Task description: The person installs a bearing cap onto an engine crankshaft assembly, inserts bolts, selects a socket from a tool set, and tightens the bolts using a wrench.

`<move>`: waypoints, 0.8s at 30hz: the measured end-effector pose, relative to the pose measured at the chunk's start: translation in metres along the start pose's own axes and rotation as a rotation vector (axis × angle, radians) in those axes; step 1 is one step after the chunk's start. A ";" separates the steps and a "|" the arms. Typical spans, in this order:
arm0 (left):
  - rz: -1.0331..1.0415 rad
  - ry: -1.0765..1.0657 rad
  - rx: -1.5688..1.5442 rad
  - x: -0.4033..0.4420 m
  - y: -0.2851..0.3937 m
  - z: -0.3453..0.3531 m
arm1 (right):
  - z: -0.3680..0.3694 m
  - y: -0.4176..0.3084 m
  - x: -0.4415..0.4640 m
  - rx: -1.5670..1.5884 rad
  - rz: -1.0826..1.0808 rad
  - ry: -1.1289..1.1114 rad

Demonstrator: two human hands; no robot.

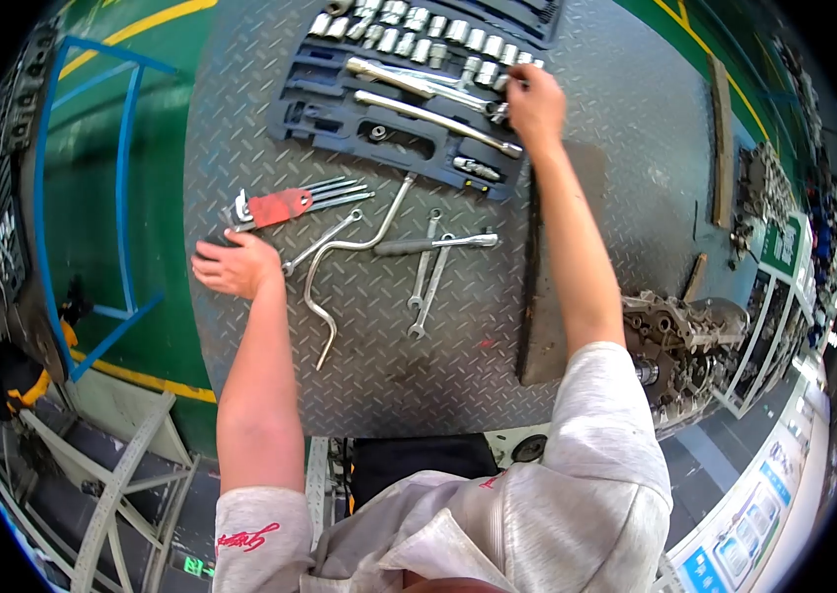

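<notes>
My right hand [539, 107] reaches to the right end of the blue socket set case [339, 140]. Its fingers are pinched together at the chrome sockets [456, 33]; what they grip, if anything, is hidden. Long chrome bars, including an extension bar [435, 122], lie in the case. My left hand [238, 265] rests with fingers apart near the table's left edge, just below a hex key set [280, 206] in a red holder. Beside it lies a combination wrench [323, 240]. Nearer the middle are a bent speed brace [312, 282], a ratchet handle [435, 244] and two more wrenches [430, 287].
The tools lie on a grey diamond-plate table [369, 395]. A flat brown board [552, 336] sits under my right forearm. An engine part [680, 341] stands at the right edge, near a wooden strip [721, 143]. A blue metal frame [124, 188] stands on the left.
</notes>
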State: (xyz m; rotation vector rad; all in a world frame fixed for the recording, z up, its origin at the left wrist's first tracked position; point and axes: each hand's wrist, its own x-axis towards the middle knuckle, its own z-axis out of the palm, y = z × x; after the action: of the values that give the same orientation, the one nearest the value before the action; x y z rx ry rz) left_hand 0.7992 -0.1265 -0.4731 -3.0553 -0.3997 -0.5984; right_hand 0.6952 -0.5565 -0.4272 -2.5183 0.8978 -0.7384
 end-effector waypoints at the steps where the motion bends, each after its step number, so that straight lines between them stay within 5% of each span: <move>1: 0.021 0.024 0.020 0.001 0.000 -0.002 | 0.003 -0.013 -0.001 0.032 -0.034 0.015; 6: 0.053 0.127 0.043 -0.003 0.001 0.004 | 0.030 -0.028 -0.026 -0.097 -0.237 0.134; 12: 0.084 0.129 0.119 0.000 -0.007 0.010 | 0.009 -0.043 -0.029 -0.040 -0.012 -0.107; 14: 0.037 0.070 0.101 0.000 -0.005 0.006 | 0.021 -0.043 -0.038 -0.204 0.050 0.048; 21: 0.091 0.310 0.100 0.000 -0.010 0.021 | 0.012 -0.048 -0.038 -0.148 0.040 0.055; 24: 0.020 0.135 0.094 -0.001 -0.001 0.003 | 0.012 -0.047 -0.037 -0.138 0.037 0.054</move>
State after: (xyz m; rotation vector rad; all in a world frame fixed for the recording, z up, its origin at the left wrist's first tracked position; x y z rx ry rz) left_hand 0.7990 -0.1255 -0.4761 -2.9052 -0.3823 -0.7565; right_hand 0.7000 -0.4956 -0.4271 -2.6041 1.0450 -0.7600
